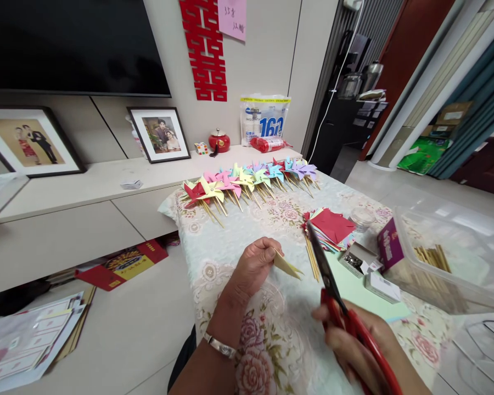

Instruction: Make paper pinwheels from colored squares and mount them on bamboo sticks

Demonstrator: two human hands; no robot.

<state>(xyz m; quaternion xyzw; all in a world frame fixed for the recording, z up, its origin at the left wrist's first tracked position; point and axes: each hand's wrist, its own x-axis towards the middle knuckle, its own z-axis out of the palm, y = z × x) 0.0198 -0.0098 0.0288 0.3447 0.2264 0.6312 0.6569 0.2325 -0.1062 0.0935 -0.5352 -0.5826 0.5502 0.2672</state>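
Folded yellow paper [287,265] sits pinched between my left hand's [253,264] thumb and fingers, held just above the floral tablecloth [230,236] near the table's front edge. My right hand [354,343] is clenched around the red handles of the scissors [333,291], whose dark blades are closed or nearly so and point up toward the stack of coloured paper squares [331,227].

Risk noted: the blade tips stand close to my left fingers, so a hurried cut could nick them, in my judgement. The piece is small and gripped only at one end; it could twist in the blades and give a crooked cut. The open box of pins [356,259] lies just beside the working area and an elbow could tip it.

Condition of the piece: pale yellow, folded into a flat narrow triangle with a pointed free end, creases sharp, no tears visible. Finished pinwheels [247,181] lie in a row at the far edge, well apart. Wooden sticks [432,257] rest in the clear plastic bin [453,285] at my right.
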